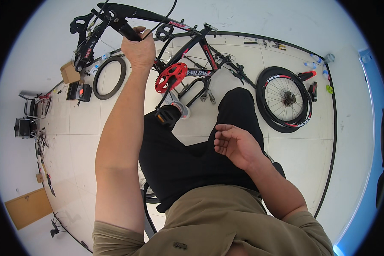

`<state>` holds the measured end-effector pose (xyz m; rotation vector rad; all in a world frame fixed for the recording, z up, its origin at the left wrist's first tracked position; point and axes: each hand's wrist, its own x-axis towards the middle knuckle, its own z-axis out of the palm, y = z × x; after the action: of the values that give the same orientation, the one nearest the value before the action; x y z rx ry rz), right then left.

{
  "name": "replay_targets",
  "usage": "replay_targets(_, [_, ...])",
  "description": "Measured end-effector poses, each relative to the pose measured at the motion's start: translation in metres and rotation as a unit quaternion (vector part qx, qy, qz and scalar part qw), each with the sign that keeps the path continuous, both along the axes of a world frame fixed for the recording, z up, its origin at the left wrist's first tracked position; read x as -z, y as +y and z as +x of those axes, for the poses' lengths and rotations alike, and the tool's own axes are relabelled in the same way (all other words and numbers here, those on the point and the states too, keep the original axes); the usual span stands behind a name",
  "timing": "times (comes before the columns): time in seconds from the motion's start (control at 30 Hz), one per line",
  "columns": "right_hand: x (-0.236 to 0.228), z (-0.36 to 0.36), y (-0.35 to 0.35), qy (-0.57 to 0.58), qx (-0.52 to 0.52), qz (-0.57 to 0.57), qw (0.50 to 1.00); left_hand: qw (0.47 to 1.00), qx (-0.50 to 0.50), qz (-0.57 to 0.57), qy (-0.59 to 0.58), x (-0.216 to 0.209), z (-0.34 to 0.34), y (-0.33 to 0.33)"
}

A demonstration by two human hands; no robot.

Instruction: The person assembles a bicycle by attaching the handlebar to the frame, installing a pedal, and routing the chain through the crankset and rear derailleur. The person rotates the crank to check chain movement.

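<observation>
A black bicycle frame [207,51] with red and white markings is held up in front of me, its fork [88,50] at the far left. My left hand [140,49] is wrapped round a black tube of this frame near the fork end. Below that hand are a red chainring [171,77] and a crank with a black pedal [165,115]. Over my right thigh, my right hand [237,147] hangs palm inward with fingers loosely curved and nothing in it. It touches no part of the bicycle.
A bicycle wheel with tire [286,100] lies on the floor at right, near bottles [310,65]. A loose tire [109,79], a cardboard box [70,73] and a black case [79,91] are at left. Hand tools [279,46] lie along the far wall.
</observation>
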<state>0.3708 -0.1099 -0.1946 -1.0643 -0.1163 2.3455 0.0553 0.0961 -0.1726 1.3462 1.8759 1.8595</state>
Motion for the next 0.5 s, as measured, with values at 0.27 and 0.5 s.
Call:
replay_targets(0.27, [0.000, 0.002, -0.002, 0.006, 0.001, -0.006, 1.000, 1.000, -0.008, 0.003, -0.012, 0.004, -0.006, 0.003])
replay_targets(0.5, [0.000, 0.002, -0.003, 0.003, 0.001, -0.013, 1.000, 1.000, 0.001, 0.024, 0.007, 0.011, -0.012, 0.007])
